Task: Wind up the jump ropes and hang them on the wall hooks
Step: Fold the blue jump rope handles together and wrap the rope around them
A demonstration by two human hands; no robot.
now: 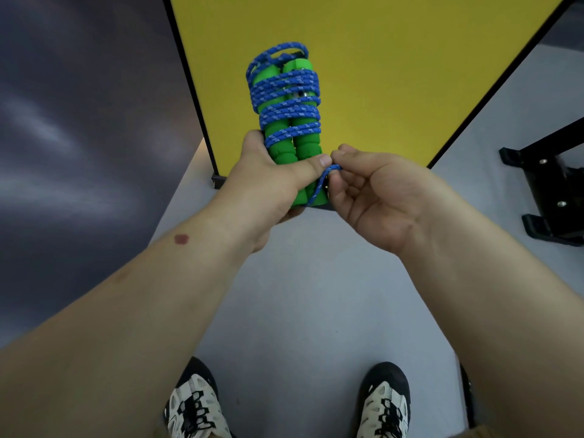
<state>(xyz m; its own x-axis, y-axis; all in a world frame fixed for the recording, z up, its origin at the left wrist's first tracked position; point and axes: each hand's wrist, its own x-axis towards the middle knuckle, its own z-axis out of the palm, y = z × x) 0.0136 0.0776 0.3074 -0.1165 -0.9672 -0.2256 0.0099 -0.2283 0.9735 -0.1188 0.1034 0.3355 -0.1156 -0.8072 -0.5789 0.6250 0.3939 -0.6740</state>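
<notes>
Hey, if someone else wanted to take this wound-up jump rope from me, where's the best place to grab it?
Probably the middle of the jump rope, from the right side. There the blue cord binds both green handles into one firm bundle. The left hand covers the lower end, the right hand pinches the loose cord there, and the top loop looks slack.

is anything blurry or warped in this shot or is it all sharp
Head view: the blue rope wound on the green handles is fairly sharp, as are the left hand and right hand; the dark wall at left is streaky; wide-angle distortion splays the yellow panel edges.
</notes>
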